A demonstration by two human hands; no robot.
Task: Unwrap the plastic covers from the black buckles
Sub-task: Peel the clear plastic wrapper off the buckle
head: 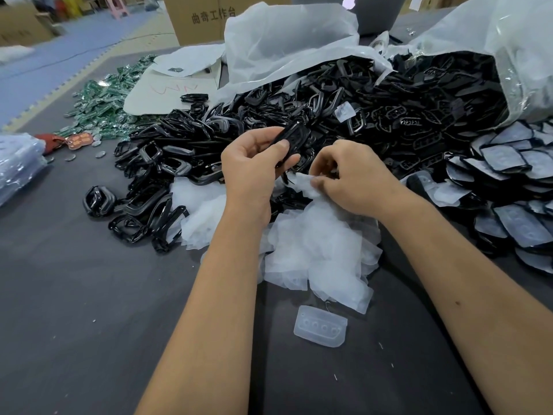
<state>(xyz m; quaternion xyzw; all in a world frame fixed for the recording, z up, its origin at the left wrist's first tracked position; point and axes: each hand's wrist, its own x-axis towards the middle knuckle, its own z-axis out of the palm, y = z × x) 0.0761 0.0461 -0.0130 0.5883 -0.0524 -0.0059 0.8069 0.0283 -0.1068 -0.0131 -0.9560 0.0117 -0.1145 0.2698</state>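
Note:
My left hand [254,163] grips a black buckle [291,136] above the table, thumb across its face. Just to its right, my right hand [350,178] pinches a translucent plastic cover [302,182] that hangs below the buckle. Under both hands lies a heap of removed plastic covers [317,250]. A big pile of bare black buckles [185,163] spreads left and behind. Buckles still in their covers [508,163] are stacked at the right.
A single clear cover [320,326] lies alone on the dark grey table [74,295]. Large plastic bags [287,40] spill buckles at the back. Green circuit boards [101,106] lie at back left, cardboard boxes [197,16] behind, wrapped packs [15,163] at the left edge.

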